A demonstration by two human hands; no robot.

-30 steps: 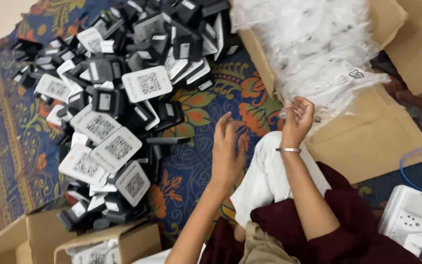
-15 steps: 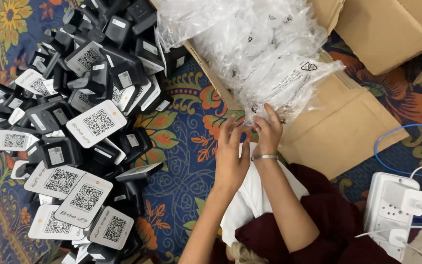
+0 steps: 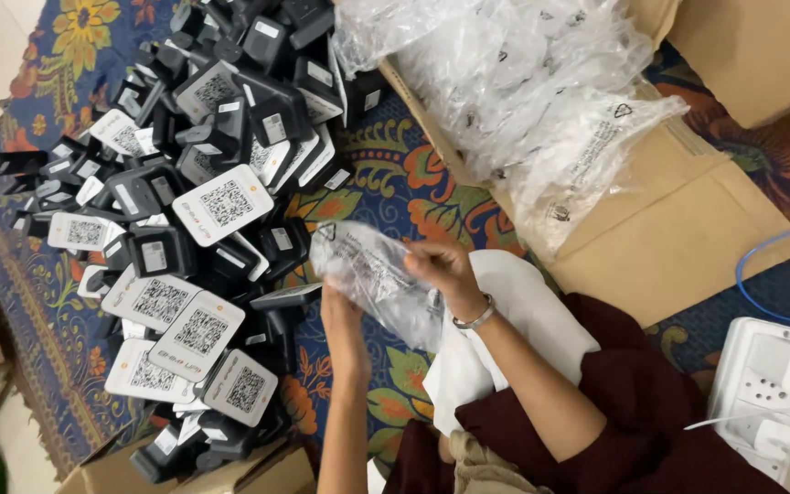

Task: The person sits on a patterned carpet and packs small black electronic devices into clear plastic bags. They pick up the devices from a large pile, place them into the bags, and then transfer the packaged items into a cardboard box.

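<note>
Soft, even indoor light with faint shadows. White glare glints on the clear plastic bags [image 3: 541, 101]. Focus is slightly soft throughout, with mild blur toward the edges.

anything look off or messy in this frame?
Nothing looks damaged. The black devices lie in a loose heap on the patterned cloth, not stacked, and clear plastic bags spill over the flattened cardboard. Both hands, left and right, hold one clear bag.

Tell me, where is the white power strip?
In the head view, the white plastic power strip lies at the lower right, beside the dark red sleeve and below the blue cable.
</note>
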